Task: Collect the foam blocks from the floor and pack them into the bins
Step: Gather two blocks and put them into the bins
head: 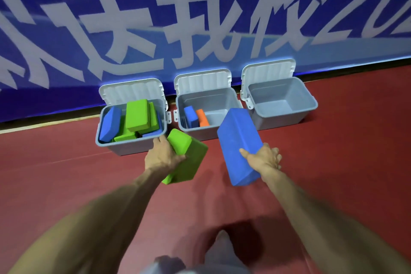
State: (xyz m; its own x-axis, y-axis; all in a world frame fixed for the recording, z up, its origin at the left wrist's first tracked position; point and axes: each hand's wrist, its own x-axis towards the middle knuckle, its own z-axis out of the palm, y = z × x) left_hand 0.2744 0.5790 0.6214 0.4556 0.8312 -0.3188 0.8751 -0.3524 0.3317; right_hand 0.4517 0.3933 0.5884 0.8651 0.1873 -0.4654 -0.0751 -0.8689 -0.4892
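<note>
Three grey bins with raised lids stand in a row against the wall. The left bin (131, 148) is heaped with green and blue foam blocks. Inside the middle bin (231, 98) lie a blue block (190, 115) and an orange block (202, 117). Nothing shows inside the right bin (309, 104). My left hand (163, 154) grips a green foam block (189, 160) just in front of the left bin. My right hand (263, 159) holds a large blue foam block (239, 147), tilted, its top end over the middle bin's front right corner.
The floor (333, 162) is red matting. A blue wall banner (200, 18) with large white characters rises right behind the bins. My foot (222, 249) shows at the bottom centre.
</note>
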